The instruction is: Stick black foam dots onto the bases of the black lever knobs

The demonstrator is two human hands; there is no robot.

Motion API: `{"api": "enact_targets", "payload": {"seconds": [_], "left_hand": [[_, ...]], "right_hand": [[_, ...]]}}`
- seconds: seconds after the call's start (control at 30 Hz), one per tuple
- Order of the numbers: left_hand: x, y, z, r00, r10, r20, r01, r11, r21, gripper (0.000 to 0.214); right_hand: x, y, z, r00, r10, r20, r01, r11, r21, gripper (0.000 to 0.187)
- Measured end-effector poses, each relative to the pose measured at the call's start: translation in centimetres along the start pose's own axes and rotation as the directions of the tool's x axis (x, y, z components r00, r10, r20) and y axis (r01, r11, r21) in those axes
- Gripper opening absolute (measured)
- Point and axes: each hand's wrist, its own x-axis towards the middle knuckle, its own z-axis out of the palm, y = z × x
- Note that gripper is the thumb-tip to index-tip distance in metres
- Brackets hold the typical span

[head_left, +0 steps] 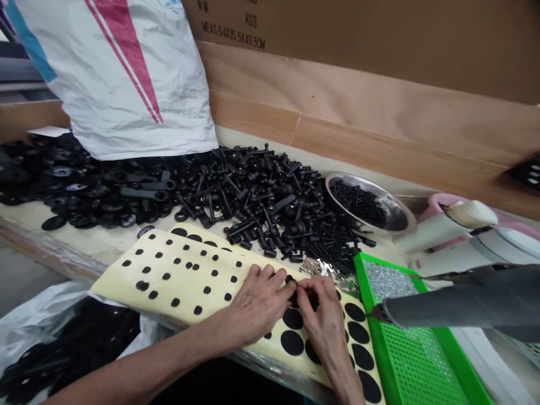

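Observation:
My left hand [257,301] and my right hand [323,315] meet over a pale yellow backing sheet [169,270] dotted with small black spots and, near my hands, large black round stickers [293,342]. Both hands pinch a small black plastic part [290,279] between their fingertips. Behind the sheet lies a big heap of black plastic parts [253,191].
A steel bowl [399,216] of black screws stands right of the heap. A green perforated tray [417,354] with small silver pieces sits at right, a grey power tool [464,304] lying across it. A white woven sack [126,73] and cardboard boxes stand behind.

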Motion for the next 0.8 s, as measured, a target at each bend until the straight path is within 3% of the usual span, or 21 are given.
{"api": "enact_targets", "payload": {"seconds": [0.1, 0.2, 0.4, 0.5, 0.67, 0.73, 0.8], "left_hand": [[-0.2, 0.0, 0.2, 1.000, -0.007, -0.007, 0.007, 1.000, -0.025, 0.018], [-0.2, -0.4, 0.0, 0.998, -0.069, -0.009, 0.066, 0.984, -0.164, 0.017], [0.7, -1.4, -1.6, 0.975, -0.218, 0.046, 0.213, 0.852, -0.479, 0.012], [1.4, -1.7, -2.2, 0.951, -0.300, 0.075, 0.279, 0.723, -0.632, 0.010], [1.9, -1.8, -3.1, 0.905, -0.387, 0.176, 0.369, 0.511, -0.776, 0.011], [1.9, -1.9, -3.4, 0.903, -0.381, 0.196, 0.371, 0.466, -0.803, 0.012], [1.8, -1.9, -3.6, 0.917, -0.355, 0.183, 0.346, 0.476, -0.808, 0.011]], "right_hand": [[0.1, -0.1, -0.4, 0.998, -0.005, 0.055, 0.000, 0.997, 0.073, 0.016], [0.2, -0.2, -0.8, 0.994, 0.014, 0.112, -0.030, 0.989, 0.142, 0.014], [0.3, -0.6, -1.5, 0.987, 0.035, 0.157, -0.078, 0.958, 0.277, 0.016], [-0.2, -0.8, -1.5, 0.992, 0.069, 0.106, -0.100, 0.940, 0.326, 0.019], [-0.6, -1.5, -1.4, 0.972, 0.214, -0.094, -0.161, 0.905, 0.393, 0.048], [-0.4, -1.8, -1.7, 0.983, 0.123, -0.140, -0.077, 0.953, 0.294, 0.032], [-0.1, -2.2, -2.0, 0.990, -0.021, -0.141, 0.046, 0.983, 0.179, 0.016]]}}
